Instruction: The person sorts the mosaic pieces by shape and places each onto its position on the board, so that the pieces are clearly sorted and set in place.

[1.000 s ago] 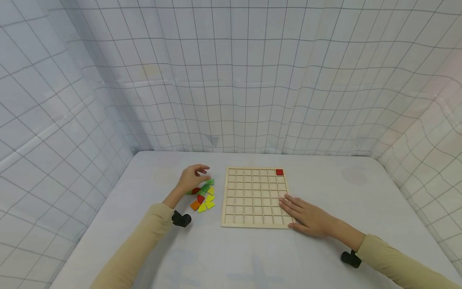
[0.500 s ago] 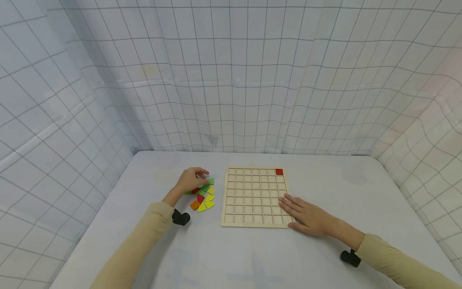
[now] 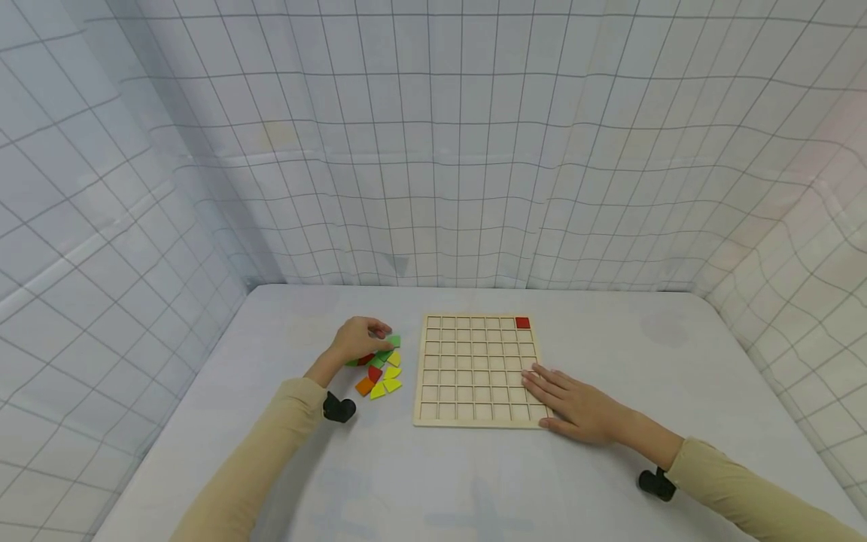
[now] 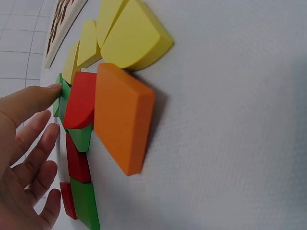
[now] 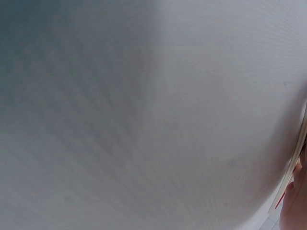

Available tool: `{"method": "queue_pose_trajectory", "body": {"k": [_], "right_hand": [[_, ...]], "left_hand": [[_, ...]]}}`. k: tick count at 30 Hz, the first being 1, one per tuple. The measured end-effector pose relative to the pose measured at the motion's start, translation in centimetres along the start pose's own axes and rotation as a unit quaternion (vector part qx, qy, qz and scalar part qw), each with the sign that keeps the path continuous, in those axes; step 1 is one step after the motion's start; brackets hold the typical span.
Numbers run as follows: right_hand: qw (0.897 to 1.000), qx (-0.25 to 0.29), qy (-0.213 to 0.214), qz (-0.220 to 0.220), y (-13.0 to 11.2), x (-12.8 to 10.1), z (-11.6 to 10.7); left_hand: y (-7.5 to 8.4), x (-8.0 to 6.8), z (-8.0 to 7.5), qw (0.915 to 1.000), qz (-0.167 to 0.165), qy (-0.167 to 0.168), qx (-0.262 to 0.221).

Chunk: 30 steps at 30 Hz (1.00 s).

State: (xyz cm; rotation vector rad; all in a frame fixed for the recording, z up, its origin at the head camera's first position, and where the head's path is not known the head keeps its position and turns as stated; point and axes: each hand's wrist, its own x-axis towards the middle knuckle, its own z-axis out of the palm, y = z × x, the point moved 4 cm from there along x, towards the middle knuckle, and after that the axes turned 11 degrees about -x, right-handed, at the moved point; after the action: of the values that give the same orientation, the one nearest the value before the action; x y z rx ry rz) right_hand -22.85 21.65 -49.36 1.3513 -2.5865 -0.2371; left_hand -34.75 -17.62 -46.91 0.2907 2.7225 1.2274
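The person's left hand (image 3: 355,340) sits over the far end of a small heap of flat coloured wooden pieces (image 3: 380,369) on the white cloth-covered bench (image 3: 433,482), just left of the pale wooden grid board (image 3: 474,370). Its grip is loose: the fingers are gently bent, and from the left wrist view one fingertip (image 4: 50,91) touches a green wooden piece (image 4: 62,98) at the far edge of the heap while the other fingers hang free beside the red and green pieces. Nothing is lifted. The thick orange wooden piece (image 4: 122,117) lies nearest the wrist, with the yellow rounded pieces (image 4: 129,36) toward the board, all touching or overlapping.

The right hand (image 3: 576,403) lies flat, fingers straight and spread, pressing the near right corner of the board; it holds nothing. A single red square tile (image 3: 522,323) fills the far right cell; the other cells are bare.

There is open bench on every side: a wide strip near the person, a band beyond the board up to the gridded fabric wall (image 3: 433,150), and room to the right of the board. The gap between heap and board is narrow.

Against half a second ago, the left hand has barely shifted, its fingers a touch lower on the green piece; the right hand, the board and the red tile lie as they did.
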Motion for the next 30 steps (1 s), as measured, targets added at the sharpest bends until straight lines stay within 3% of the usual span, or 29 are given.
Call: {"method": "queue_pose_trajectory", "body": {"k": [11, 30], "right_hand": [[1.0, -0.001, -0.007, 0.004, -0.12, 0.0, -0.33], [1.0, 0.017, -0.007, 0.003, -0.03, 0.0, -0.2]], "left_hand": [[0.01, 0.34, 0.36, 0.9995, 0.007, 0.01, 0.029], [0.54, 0.39, 0.55, 0.9994, 0.012, 0.003, 0.034]]}}
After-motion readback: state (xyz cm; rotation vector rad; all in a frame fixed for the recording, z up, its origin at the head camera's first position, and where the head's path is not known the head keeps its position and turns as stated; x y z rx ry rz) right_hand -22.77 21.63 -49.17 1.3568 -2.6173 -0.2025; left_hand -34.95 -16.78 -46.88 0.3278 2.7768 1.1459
